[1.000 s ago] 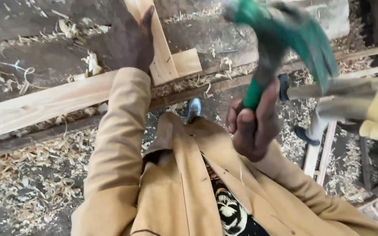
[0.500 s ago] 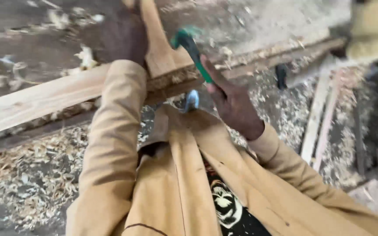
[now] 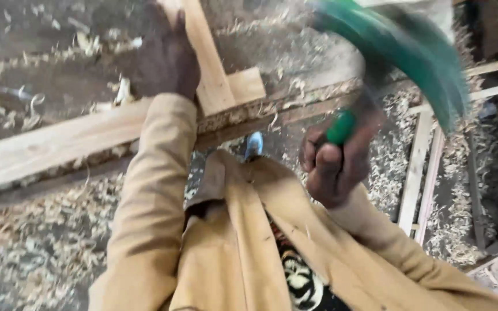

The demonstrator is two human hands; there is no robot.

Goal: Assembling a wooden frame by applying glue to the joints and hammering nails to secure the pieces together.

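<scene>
My left hand (image 3: 165, 57) presses flat on a light wooden board (image 3: 203, 55) that crosses a longer plank (image 3: 53, 144) on the bench. My right hand (image 3: 332, 167) is raised near my chest and grips the green handle of a hammer (image 3: 399, 46). The hammer's head is blurred with motion, high above the joint of the two boards. Both arms wear tan jacket sleeves.
Wood shavings (image 3: 36, 253) lie thick on the floor below the bench. A frame of thin wooden slats (image 3: 419, 167) stands at the right. A blue shoe tip (image 3: 253, 144) shows under the bench edge.
The hammer was down on the boards half a second ago; my right hand has swung it back up. My left hand has stayed on the crossing board.
</scene>
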